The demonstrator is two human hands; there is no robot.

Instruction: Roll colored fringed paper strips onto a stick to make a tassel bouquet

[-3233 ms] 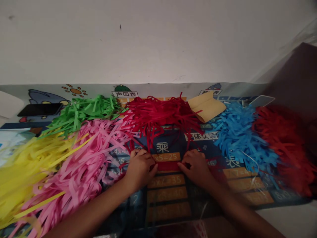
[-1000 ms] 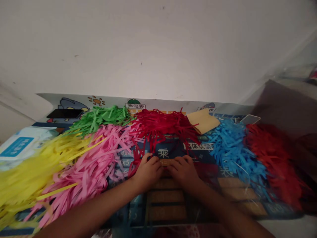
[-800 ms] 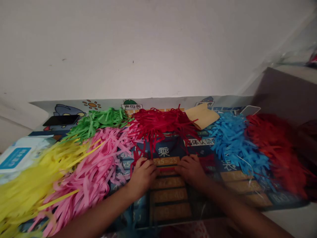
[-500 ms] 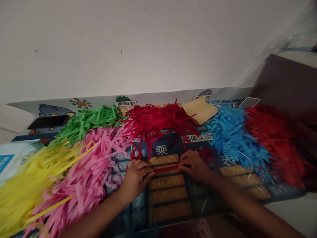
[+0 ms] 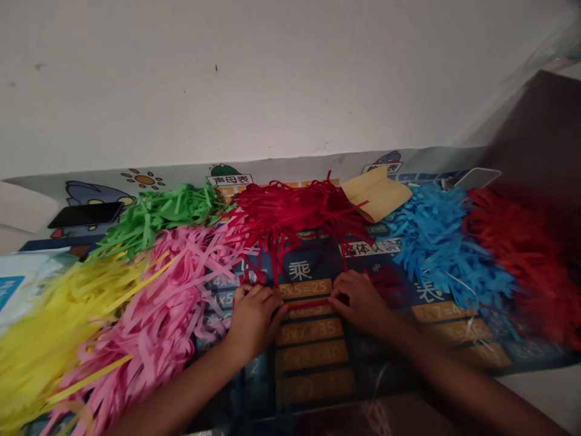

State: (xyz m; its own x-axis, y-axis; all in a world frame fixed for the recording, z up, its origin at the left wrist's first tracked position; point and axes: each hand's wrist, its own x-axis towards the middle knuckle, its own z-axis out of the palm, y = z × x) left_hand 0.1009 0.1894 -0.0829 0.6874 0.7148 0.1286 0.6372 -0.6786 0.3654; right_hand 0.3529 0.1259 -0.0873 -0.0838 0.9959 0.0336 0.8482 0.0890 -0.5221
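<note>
A narrow red strip (image 5: 307,303) is stretched level between my two hands, low over the printed mat. At its left end, my left hand (image 5: 258,315) has its fingers closed on it. My right hand (image 5: 356,300) pinches the other end between thumb and fingers. Red strip ends also show by the far side of my left hand. Just beyond both hands lies a loose heap of dark red strips (image 5: 297,212), some trailing toward me. Whether the strip is paper or ribbon I cannot tell.
Pink strips (image 5: 154,321), yellow strips (image 5: 59,327) and green strips (image 5: 167,212) lie to the left, with a black phone (image 5: 86,214). Blue strips (image 5: 449,242), brighter red strips (image 5: 521,254) and a folded tan paper (image 5: 376,194) are on the right. A wall (image 5: 272,79) rises behind.
The view has shifted slightly. My hands keep hold of the red strip in nearly the same place over the mat.
</note>
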